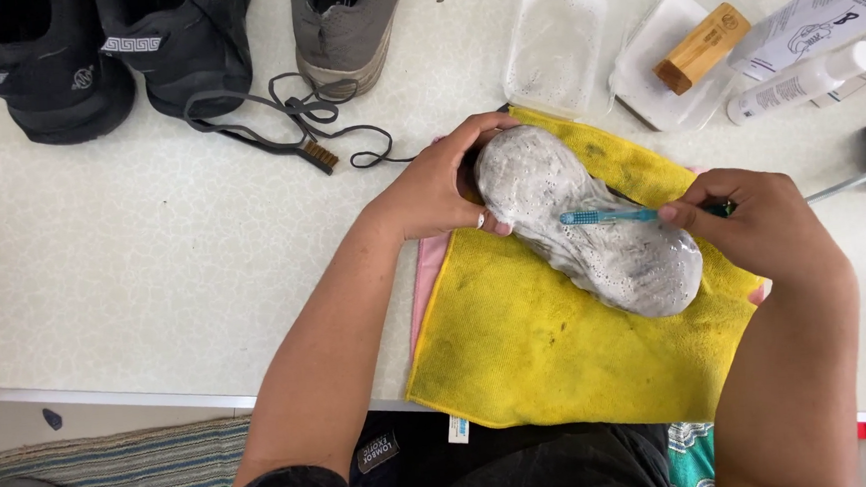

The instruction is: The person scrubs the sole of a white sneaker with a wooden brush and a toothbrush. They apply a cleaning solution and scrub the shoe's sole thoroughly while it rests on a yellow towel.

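Foam-covered and grey, the insole (589, 221) is lying slantwise on a stained yellow cloth (550, 352), which is spreading over a pink cloth (425, 279) showing along its left edge. The left hand (439, 185) is gripping the insole's upper end, its fingers (481, 125) curling closely over the rim while the thumb is pressing against the near side. The right hand (752, 224) is pinching a blue toothbrush (607, 217) by its handle, fingers closed tightly round it, and the bristle head is lying flat on the soapy middle of the insole.

Both cloths are resting on a pale speckled worktop (135, 282) and hanging slightly past its near edge. Along the far side, two black shoes (91, 54) and one grey shoe (345, 28) are standing, with a loose dark lace (315, 115) and a small wire brush (319, 156) lying in front of them. Beyond the insole, two clear plastic trays (556, 45) are sitting side by side, one carrying a wooden block (704, 46), and a white tube (804, 80) is lying just beside that tray. Below the worktop, a striped rug (116, 463) is covering the floor.
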